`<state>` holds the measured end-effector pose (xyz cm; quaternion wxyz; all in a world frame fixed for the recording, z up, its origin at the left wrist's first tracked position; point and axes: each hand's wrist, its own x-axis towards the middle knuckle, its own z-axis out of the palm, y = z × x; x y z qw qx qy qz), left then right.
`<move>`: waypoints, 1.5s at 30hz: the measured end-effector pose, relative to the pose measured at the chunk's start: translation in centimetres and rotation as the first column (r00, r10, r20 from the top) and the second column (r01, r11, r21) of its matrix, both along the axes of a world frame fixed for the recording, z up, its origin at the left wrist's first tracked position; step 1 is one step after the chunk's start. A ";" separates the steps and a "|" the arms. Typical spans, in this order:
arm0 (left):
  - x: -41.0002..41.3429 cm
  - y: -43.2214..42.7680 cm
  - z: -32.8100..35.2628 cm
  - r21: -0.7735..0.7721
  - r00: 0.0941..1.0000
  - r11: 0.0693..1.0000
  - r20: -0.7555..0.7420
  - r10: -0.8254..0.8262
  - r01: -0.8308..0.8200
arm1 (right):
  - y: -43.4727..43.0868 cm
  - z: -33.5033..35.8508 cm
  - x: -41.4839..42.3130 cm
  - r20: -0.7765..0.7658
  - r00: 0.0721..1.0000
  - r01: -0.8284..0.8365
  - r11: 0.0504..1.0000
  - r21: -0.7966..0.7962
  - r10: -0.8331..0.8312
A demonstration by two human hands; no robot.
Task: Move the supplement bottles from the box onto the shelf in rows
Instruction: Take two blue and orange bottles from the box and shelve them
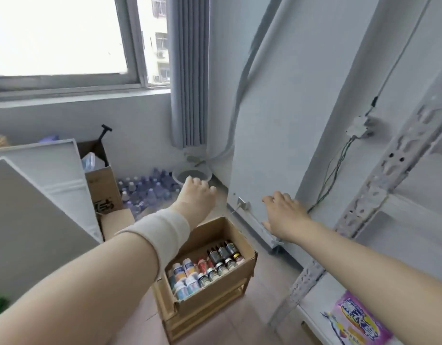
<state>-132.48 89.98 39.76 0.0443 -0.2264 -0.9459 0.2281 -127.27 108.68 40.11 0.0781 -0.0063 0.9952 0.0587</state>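
An open cardboard box (236, 236) stands on a wooden stool at lower centre, holding several supplement bottles (205, 266) laid in rows: white-capped ones at the left, dark dropper bottles at the right. My left hand (198, 195) reaches forward above and beyond the box, fingers loosely curled, holding nothing; a beige wrap covers the wrist. My right hand (282, 215) is stretched out to the right of the box with fingers spread, empty. A white metal shelf (379, 195) with a perforated upright rises at the right.
A pink and purple packet (357, 319) lies on the lower shelf board. Packs of water bottles (145, 190) and a basin (192, 174) sit on the floor under the window. Cardboard boxes (102, 185) and white panels (40, 195) stand at the left.
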 end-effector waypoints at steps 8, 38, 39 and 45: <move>-5.4 -6.2 -15.0 -0.030 0.950 0.989 0.278 0.144 -0.141 | -4.8 -14.3 -8.3 0.249 0.951 -0.195 0.981 0.014 0.185; -19.7 -7.9 -56.3 -0.045 0.097 0.259 0.854 0.511 -0.965 | -12.2 -57.5 -25.3 0.796 0.599 0.427 0.805 -0.412 0.089; -19.8 -7.9 -56.5 -0.052 0.085 0.249 0.857 0.508 -0.967 | -12.2 -57.7 -25.4 0.806 0.586 0.465 0.782 -0.415 0.079; -20.6 -8.1 -54.8 -0.003 0.049 0.103 0.865 0.499 -0.995 | -11.0 -57.0 -26.0 0.849 0.526 0.630 0.654 -0.419 0.038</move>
